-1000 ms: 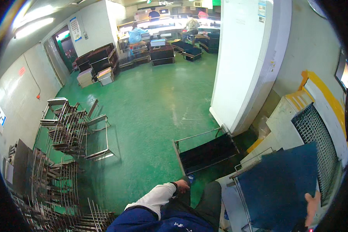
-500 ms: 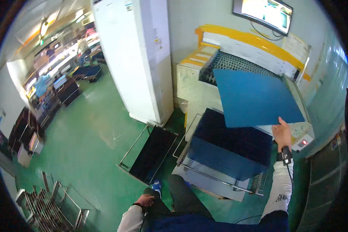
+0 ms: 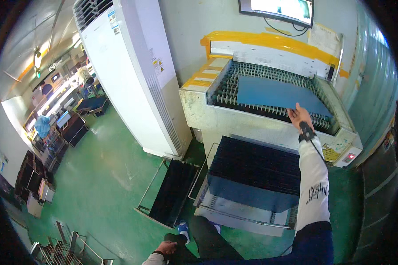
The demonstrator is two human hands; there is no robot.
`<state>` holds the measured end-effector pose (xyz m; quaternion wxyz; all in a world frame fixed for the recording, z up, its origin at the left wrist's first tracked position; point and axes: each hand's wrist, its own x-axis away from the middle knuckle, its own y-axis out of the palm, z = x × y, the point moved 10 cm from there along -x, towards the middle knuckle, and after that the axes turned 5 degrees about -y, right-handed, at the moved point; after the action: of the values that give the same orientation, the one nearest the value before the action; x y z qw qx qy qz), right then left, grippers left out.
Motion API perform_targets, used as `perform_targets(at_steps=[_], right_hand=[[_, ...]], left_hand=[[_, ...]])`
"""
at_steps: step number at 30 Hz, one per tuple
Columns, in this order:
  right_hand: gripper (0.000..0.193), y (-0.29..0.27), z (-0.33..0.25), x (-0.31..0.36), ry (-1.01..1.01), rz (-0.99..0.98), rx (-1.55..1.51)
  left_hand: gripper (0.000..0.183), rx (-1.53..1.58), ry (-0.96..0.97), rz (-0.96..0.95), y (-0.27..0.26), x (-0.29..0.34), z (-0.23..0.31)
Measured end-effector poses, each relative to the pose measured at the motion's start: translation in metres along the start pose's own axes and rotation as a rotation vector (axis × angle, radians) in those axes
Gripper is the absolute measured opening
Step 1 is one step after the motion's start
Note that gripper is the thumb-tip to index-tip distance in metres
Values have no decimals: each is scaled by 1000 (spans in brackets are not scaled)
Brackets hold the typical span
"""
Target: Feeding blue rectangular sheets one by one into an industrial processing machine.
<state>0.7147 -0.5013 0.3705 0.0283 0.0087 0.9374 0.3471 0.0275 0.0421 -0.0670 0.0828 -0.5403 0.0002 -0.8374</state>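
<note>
The left hand point(image 3: 167, 248) was positioned by the leg point(image 3: 211, 238), its grip unclear. Dark panels point(image 3: 254, 170) were racked below the roller bed point(image 3: 227, 90), on which the blue panel point(image 3: 276, 92) was supported. Its near edge was touched by the right hand point(image 3: 300, 117); whether pinched could not be determined.

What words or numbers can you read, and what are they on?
None clearly:
Blue-and-white label on the tall white unit: too small.
Stickers on its side: too small.
Dark lettering on the right sleeve: too unclear.
Yellow label on the roller machine: too small.
Paper on the wall: too faint.
</note>
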Motion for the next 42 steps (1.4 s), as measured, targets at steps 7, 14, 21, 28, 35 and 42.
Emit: perform_targets(at_steps=[7, 14, 21, 28, 35, 42], right_hand=[[16, -119, -102, -84, -712, -215, 973], [21, -3, -19, 19, 4, -88, 427], [29, 18, -9, 94, 50, -143, 543], [27, 32, 42, 220, 99, -334, 974], [22, 16, 60, 319, -184, -444, 1350], [31, 20, 77, 374, -429, -559, 1649]], left_hand=[[32, 54, 29, -95, 52, -6, 57], [36, -74, -46, -33, 19, -3, 19], [28, -81, -53, -107, 22, -11, 13], [24, -5, 1, -21, 18, 19, 27], [27, 82, 48, -57, 17, 8, 22], [32, 110, 131, -68, 19, 10, 18]])
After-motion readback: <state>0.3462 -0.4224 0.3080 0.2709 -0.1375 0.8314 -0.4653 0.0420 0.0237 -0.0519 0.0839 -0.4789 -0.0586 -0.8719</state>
